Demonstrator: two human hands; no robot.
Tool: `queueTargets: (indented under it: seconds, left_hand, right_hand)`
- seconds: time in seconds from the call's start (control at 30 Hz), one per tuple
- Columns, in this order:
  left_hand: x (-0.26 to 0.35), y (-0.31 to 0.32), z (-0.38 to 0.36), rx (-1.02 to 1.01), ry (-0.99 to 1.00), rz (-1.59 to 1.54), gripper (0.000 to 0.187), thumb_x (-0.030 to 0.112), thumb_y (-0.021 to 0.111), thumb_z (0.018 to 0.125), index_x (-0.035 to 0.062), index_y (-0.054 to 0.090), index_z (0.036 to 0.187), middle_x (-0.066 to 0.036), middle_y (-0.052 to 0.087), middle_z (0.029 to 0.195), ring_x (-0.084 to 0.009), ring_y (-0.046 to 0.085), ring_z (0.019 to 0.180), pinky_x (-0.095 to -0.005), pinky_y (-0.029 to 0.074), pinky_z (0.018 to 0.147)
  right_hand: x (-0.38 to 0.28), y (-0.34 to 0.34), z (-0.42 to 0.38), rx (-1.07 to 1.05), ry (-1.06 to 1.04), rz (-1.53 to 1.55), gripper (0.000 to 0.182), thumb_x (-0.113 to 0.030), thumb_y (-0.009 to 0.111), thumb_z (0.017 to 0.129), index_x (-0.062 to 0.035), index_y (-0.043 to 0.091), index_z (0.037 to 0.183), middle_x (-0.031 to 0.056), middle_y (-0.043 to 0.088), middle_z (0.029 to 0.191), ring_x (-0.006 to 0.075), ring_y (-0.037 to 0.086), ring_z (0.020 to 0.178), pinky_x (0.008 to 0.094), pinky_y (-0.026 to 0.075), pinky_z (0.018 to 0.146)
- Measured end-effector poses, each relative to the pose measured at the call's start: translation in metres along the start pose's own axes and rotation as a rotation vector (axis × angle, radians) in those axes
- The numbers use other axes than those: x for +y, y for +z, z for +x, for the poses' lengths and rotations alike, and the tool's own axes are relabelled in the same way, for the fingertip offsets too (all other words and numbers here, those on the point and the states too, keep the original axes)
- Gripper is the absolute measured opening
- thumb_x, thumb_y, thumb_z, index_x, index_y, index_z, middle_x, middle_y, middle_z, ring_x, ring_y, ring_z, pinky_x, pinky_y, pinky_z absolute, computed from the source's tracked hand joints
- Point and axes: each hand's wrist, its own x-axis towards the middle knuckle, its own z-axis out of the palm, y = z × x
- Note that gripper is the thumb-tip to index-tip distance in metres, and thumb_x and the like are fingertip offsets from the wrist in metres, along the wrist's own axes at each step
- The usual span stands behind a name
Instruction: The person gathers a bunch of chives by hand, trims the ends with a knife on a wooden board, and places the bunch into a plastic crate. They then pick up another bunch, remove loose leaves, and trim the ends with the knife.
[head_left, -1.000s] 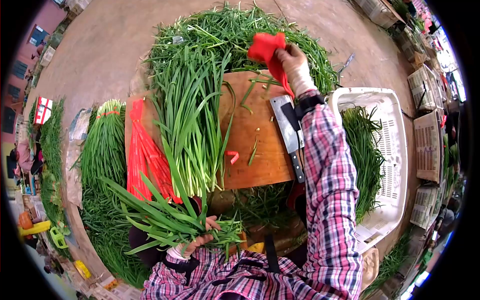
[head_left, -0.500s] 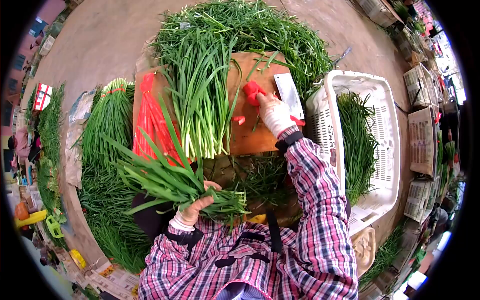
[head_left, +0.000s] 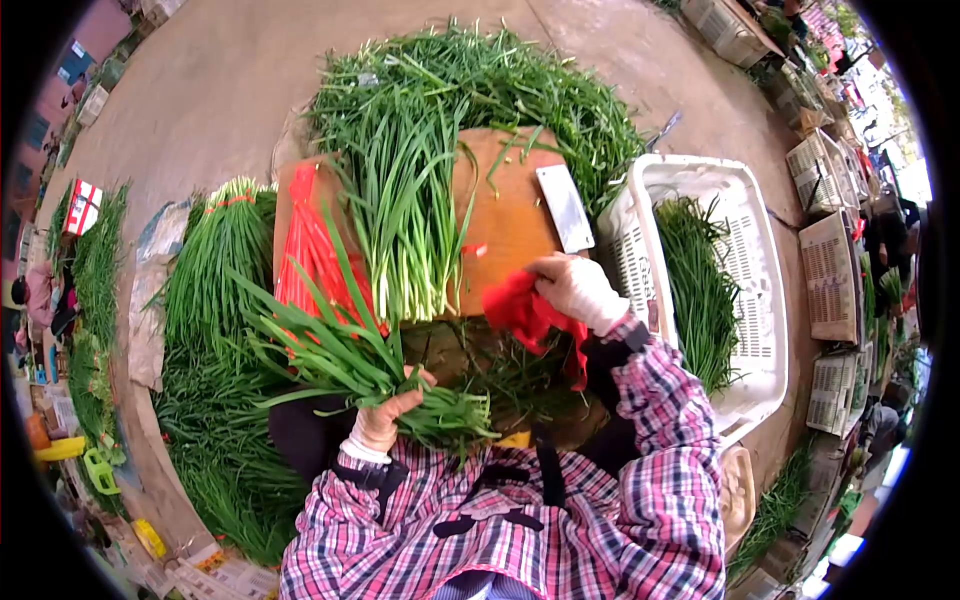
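My left hand (head_left: pixel 392 412) is closed around a bunch of garlic chives (head_left: pixel 335 350), held low in front of my body with the cut ends to the right. My right hand (head_left: pixel 578 290) grips a crumpled red cloth (head_left: pixel 535 318), which hangs below the fingers near the board's front edge. Beyond it, a cleaver with a broad pale blade (head_left: pixel 566 207) lies on the right side of the wooden board (head_left: pixel 505 215). A larger pile of chives (head_left: pixel 410 200) covers the board's middle. Red plastic strips (head_left: pixel 300 235) lie on its left part.
To the right stands a white plastic crate (head_left: pixel 775 330) with chives inside. A tied chive bundle (head_left: pixel 225 260) lies on the left, above more loose chives (head_left: pixel 215 440). Another chive heap (head_left: pixel 560 90) lies behind the board. Crates (head_left: pixel 830 275) line the far right.
My right hand has lifted the red cloth off the board and drawn it toward me, and the cloth has spread out. My left hand still holds the chives in about the same place.
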Motion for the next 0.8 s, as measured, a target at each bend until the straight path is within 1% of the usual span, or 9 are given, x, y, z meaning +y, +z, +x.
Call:
queueTargets:
  seconds: [0.07, 0.13, 0.2, 0.43, 0.53, 0.63, 0.67, 0.73, 0.8]
  left_hand:
    - [0.000, 0.002, 0.001, 0.021, -0.010, 0.005, 0.022, 0.011, 0.072, 0.079, 0.0017, 0.068, 0.099, -0.002, 0.068, 0.095, -0.0135, 0.060, 0.089, -0.0288, 0.047, 0.082]
    - [-0.002, -0.001, 0.005, 0.015, -0.022, 0.024, 0.022, 0.011, 0.071, 0.079, 0.0018, 0.069, 0.099, -0.002, 0.068, 0.096, -0.0136, 0.060, 0.089, -0.0290, 0.047, 0.081]
    - [-0.007, -0.003, 0.008, 0.039, -0.045, 0.059, 0.036, 0.019, 0.076, 0.075, -0.0023, 0.065, 0.101, -0.006, 0.066, 0.091, -0.0162, 0.062, 0.085, -0.0292, 0.049, 0.079]
    - [-0.007, 0.004, 0.018, 0.054, -0.116, 0.038, 0.029, 0.012, 0.074, 0.077, -0.0002, 0.067, 0.102, -0.005, 0.066, 0.096, -0.0154, 0.060, 0.089, -0.0291, 0.047, 0.082]
    - [-0.022, -0.005, 0.024, -0.006, -0.067, 0.052, 0.026, 0.009, 0.073, 0.080, 0.0028, 0.065, 0.104, -0.003, 0.065, 0.101, -0.0129, 0.058, 0.093, -0.0279, 0.046, 0.081]
    - [-0.021, -0.006, 0.028, 0.042, -0.225, 0.020, 0.034, 0.011, 0.073, 0.077, -0.0031, 0.063, 0.107, -0.008, 0.064, 0.097, -0.0147, 0.058, 0.087, -0.0280, 0.047, 0.082]
    - [-0.026, -0.005, 0.032, 0.026, -0.159, -0.050, 0.021, 0.000, 0.068, 0.080, 0.0057, 0.059, 0.097, -0.007, 0.061, 0.102, -0.0127, 0.056, 0.085, -0.0278, 0.047, 0.075]
    - [-0.071, -0.030, 0.028, -0.107, -0.054, -0.146, 0.024, -0.001, 0.069, 0.080, 0.0072, 0.057, 0.099, -0.009, 0.060, 0.106, -0.0126, 0.056, 0.084, -0.0284, 0.048, 0.074]
    - [-0.033, -0.009, 0.030, -0.008, -0.121, -0.145, 0.028, 0.007, 0.071, 0.078, 0.0030, 0.056, 0.100, -0.011, 0.061, 0.106, -0.0144, 0.056, 0.087, -0.0290, 0.047, 0.078]
  right_hand:
    - [-0.004, 0.015, 0.022, 0.216, -0.002, -0.042, 0.015, -0.019, 0.060, 0.082, -0.0126, 0.067, 0.093, 0.0127, 0.067, 0.093, 0.0320, 0.065, 0.089, 0.0411, 0.053, 0.074]
    - [-0.027, 0.019, 0.041, -0.245, 0.136, -0.048, 0.013, -0.015, 0.056, 0.083, -0.0115, 0.064, 0.092, 0.0139, 0.067, 0.090, 0.0301, 0.066, 0.093, 0.0409, 0.053, 0.075]
    - [-0.014, 0.057, 0.043, -0.272, -0.076, -0.183, 0.016, -0.013, 0.054, 0.084, -0.0109, 0.065, 0.095, 0.0156, 0.069, 0.092, 0.0317, 0.067, 0.093, 0.0419, 0.053, 0.077]
    - [0.060, 0.025, 0.167, -0.298, 0.158, -0.308, 0.021, -0.022, 0.060, 0.078, -0.0087, 0.073, 0.087, 0.0196, 0.070, 0.086, 0.0364, 0.068, 0.088, 0.0440, 0.054, 0.077]
    - [0.093, 0.021, 0.218, -0.264, 0.207, -0.354, 0.024, -0.022, 0.058, 0.079, -0.0070, 0.073, 0.089, 0.0204, 0.070, 0.094, 0.0365, 0.068, 0.091, 0.0425, 0.055, 0.078]
    - [0.121, 0.026, 0.271, -0.429, 0.184, -0.481, 0.029, -0.024, 0.056, 0.081, -0.0040, 0.071, 0.097, 0.0222, 0.068, 0.103, 0.0347, 0.067, 0.097, 0.0419, 0.053, 0.086]
    - [0.106, 0.008, 0.275, -0.346, 0.259, -0.513, 0.028, -0.022, 0.054, 0.083, -0.0047, 0.071, 0.096, 0.0209, 0.069, 0.103, 0.0336, 0.067, 0.097, 0.0417, 0.053, 0.086]
    - [0.128, -0.008, 0.288, -0.023, 0.361, -0.525, 0.028, -0.021, 0.050, 0.088, -0.0060, 0.072, 0.095, 0.0197, 0.069, 0.104, 0.0321, 0.068, 0.097, 0.0407, 0.055, 0.083]
    - [0.141, -0.039, 0.290, 0.300, 0.424, -0.457, 0.029, -0.024, 0.047, 0.092, -0.0079, 0.071, 0.096, 0.0180, 0.069, 0.102, 0.0337, 0.068, 0.094, 0.0421, 0.055, 0.082]
